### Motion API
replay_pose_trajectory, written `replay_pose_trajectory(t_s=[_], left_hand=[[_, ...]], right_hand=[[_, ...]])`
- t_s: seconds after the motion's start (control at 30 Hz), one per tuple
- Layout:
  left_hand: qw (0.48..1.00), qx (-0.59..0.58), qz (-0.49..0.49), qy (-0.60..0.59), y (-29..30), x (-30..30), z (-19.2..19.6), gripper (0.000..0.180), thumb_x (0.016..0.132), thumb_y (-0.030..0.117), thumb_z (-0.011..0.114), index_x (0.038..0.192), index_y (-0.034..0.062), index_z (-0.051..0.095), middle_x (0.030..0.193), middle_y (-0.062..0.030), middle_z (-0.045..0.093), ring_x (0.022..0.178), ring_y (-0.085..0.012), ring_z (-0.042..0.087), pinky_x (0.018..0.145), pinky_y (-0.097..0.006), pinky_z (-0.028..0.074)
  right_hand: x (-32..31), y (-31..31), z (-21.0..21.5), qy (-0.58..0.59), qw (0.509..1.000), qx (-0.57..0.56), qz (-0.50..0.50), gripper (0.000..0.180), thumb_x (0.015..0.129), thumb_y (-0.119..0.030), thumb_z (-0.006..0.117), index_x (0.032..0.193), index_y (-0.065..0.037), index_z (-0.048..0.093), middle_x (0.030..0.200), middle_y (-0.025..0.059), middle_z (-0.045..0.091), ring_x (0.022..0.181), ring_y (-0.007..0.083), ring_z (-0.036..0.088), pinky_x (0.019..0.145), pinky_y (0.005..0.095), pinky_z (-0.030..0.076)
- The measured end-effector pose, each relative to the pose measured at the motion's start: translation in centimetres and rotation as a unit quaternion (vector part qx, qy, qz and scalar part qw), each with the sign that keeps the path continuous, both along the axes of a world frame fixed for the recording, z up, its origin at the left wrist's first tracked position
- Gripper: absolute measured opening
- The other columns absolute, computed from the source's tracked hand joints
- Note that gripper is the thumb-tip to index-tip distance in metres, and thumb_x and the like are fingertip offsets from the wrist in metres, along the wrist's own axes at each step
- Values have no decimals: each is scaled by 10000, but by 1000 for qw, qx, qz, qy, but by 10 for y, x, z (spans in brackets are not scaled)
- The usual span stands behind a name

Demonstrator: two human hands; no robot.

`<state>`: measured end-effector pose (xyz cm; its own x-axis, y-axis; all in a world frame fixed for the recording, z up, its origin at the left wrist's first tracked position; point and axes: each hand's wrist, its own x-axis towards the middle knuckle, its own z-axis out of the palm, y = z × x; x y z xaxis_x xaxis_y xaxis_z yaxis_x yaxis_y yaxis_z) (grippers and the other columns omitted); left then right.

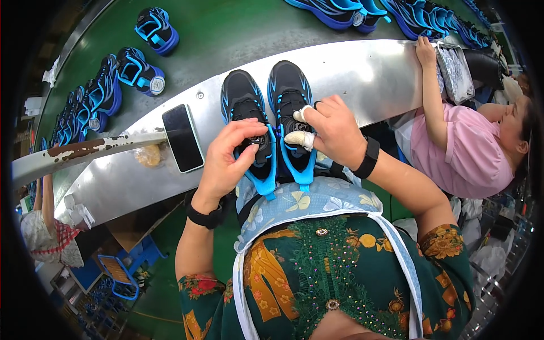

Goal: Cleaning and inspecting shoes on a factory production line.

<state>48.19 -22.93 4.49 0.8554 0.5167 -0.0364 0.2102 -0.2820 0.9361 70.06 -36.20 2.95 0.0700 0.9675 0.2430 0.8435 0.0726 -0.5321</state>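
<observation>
Two black and blue sneakers stand side by side at the metal table's edge, toes pointing away from me. My left hand [229, 156] is at the tongue of the left sneaker [242, 93], thumb and fingers curved around its small round dial [258, 139]. My right hand [334, 130] has pale covers on the thumb and a finger. These close about the matching dial on the right sneaker [289, 82], partly hiding it. Bright blue heel loops on both shoes point toward my apron [294, 205].
A phone [183, 138] lies on the metal table [362, 71], left of the shoes, by a worn metal bar [90, 148]. More sneakers [156, 31] line the green belt [226, 28] beyond. A person in pink [459, 147] sits at right beside a metal tray [455, 72].
</observation>
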Motion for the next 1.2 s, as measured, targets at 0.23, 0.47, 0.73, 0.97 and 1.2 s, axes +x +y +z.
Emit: replay_pose_trajectory(t_s=[0.23, 0.47, 0.73, 0.97, 1.2], left_hand=[[993, 70, 85, 34, -13, 8, 1, 353, 808, -3, 644, 1156, 45, 673, 1161, -81, 611, 1077, -185, 555, 855, -271, 413], [991, 95, 78, 46, -9, 8, -1, 555, 753, 48, 731, 1287, 57, 577, 1145, -72, 591, 946, -154, 522, 798, -260, 410], [995, 44, 88, 4, -9, 15, 8, 431, 769, 18, 708, 1195, 41, 644, 1187, -143, 599, 1202, -260, 548, 934, -348, 472], [999, -14, -44, -19, 16, 7, -12, 488, 792, 5, 674, 1273, 32, 597, 1199, -116, 613, 1051, -195, 604, 906, -304, 460], [984, 162, 63, 48, 3, 13, -14, 562, 779, 54, 715, 1319, 43, 558, 1186, -130, 623, 1106, -238, 583, 960, -355, 447]], right_hand=[[0, 2, -1, 72, 997, 5, 17, 365, 727, -332, 800, 931, -78, 636, 736, 76, 569, 720, 280, 548, 730, 379, 410], [9, 5, 6, 28, 999, 1, 30, 390, 746, -344, 795, 988, -79, 643, 755, 72, 563, 746, 277, 545, 749, 384, 404], [14, 5, 4, 56, 997, -49, 38, 415, 770, -353, 781, 1067, -93, 655, 779, 74, 573, 761, 269, 549, 750, 381, 401], [18, 10, 6, 70, 994, -69, 51, 439, 775, -366, 776, 1095, -90, 656, 775, 77, 570, 762, 271, 550, 741, 387, 402], [20, 12, 3, 83, 993, -72, 38, 440, 775, -366, 775, 1099, -94, 657, 765, 88, 570, 766, 287, 548, 739, 388, 405]])
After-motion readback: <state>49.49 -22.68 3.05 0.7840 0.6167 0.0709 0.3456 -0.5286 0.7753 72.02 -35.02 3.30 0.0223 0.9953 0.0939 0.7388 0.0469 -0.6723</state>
